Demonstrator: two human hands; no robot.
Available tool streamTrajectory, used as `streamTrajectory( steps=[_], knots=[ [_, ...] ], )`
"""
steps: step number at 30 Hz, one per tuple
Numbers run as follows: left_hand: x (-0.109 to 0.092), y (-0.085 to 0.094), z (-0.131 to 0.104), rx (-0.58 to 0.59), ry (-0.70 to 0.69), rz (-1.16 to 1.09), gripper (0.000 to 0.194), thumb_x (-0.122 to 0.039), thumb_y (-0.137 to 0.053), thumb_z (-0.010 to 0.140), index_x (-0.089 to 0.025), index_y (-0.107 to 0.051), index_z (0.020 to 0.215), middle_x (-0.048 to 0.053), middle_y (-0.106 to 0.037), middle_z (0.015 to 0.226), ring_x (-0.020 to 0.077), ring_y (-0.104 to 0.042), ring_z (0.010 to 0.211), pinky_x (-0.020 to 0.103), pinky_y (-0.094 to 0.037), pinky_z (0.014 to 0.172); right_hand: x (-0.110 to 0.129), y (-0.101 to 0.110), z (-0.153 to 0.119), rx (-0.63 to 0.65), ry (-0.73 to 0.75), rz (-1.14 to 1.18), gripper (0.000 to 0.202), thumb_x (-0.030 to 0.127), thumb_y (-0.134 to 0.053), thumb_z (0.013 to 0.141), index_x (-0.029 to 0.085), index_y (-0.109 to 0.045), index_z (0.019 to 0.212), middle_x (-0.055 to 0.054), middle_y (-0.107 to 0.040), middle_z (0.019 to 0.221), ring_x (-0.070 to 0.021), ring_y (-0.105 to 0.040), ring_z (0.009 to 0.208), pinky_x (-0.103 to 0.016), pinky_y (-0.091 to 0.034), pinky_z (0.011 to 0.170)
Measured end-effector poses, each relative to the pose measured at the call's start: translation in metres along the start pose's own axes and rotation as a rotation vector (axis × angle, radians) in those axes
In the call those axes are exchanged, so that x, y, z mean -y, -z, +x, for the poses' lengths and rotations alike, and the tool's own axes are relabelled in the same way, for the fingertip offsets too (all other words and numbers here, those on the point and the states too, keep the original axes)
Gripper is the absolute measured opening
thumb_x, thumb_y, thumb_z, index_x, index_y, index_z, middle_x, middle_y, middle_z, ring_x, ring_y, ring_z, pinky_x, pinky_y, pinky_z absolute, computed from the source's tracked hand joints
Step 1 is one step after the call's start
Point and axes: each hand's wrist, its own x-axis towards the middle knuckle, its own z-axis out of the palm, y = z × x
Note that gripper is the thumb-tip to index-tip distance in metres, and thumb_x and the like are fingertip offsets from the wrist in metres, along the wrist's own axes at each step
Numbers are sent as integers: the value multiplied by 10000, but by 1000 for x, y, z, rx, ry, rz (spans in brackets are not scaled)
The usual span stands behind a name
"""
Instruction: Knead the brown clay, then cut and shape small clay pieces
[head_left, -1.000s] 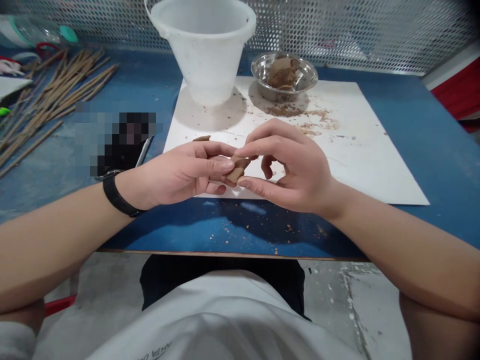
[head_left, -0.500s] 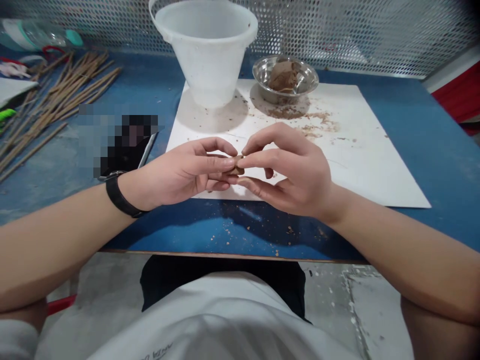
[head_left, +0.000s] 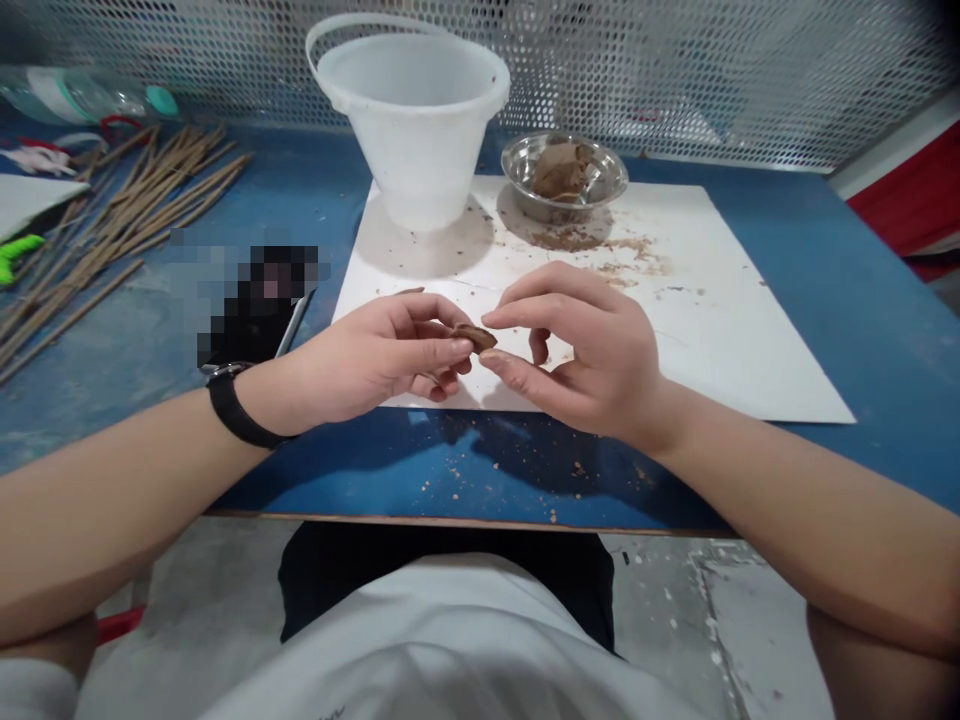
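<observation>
A small brown clay piece (head_left: 477, 338) is pinched between the thumb and fingers of my left hand (head_left: 382, 348), above the near part of a white board (head_left: 720, 300). My right hand (head_left: 589, 350) is at the piece's right end, its thumb and forefinger parted around the tip; its other fingers are curled. A metal bowl (head_left: 529, 196) on the board holds a brown clay lump (head_left: 561, 171). Brown crumbs lie beside the bowl.
A white bucket (head_left: 424, 150) stands at the board's back left. Thin brown sticks (head_left: 112, 220) lie on the blue table (head_left: 817, 240) at the left, with a dark phone (head_left: 255, 315) nearer me. Behind them lies a clear bottle (head_left: 82, 95). A perforated metal screen (head_left: 675, 80) rises behind.
The clay piece shows more openly and tilts down to the right. My right fingers have loosened from it and moved slightly apart. The view has shifted, so the table sits slightly lower.
</observation>
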Motion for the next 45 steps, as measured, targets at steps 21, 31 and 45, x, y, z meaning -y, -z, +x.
streamTrajectory(
  steps=[21,31,45],
  knots=[
    [7,-9,-11,-276,-528,752,132,-396,-822,988,-285,-859,1048,36,-846,1077,198,-760,949,314,-645,849,7,-3,3,-63,-199,169,53,279,-774,975,229,-792,973,-34,-751,950,-150,-691,810,-235,-570,556],
    [6,-12,-11,-293,-476,688,87,-376,-875,937,-292,-860,954,20,-847,935,187,-767,783,314,-645,731,7,1,4,-14,-98,38,42,273,-736,979,244,-763,968,-39,-763,958,-161,-655,757,-278,-561,560],
    [7,-12,-12,-270,-450,659,114,-353,-886,918,-281,-845,995,17,-838,943,189,-751,827,317,-598,752,8,2,4,-23,-193,77,65,267,-716,973,246,-762,933,-39,-747,905,-166,-670,764,-272,-543,523]
  ],
)
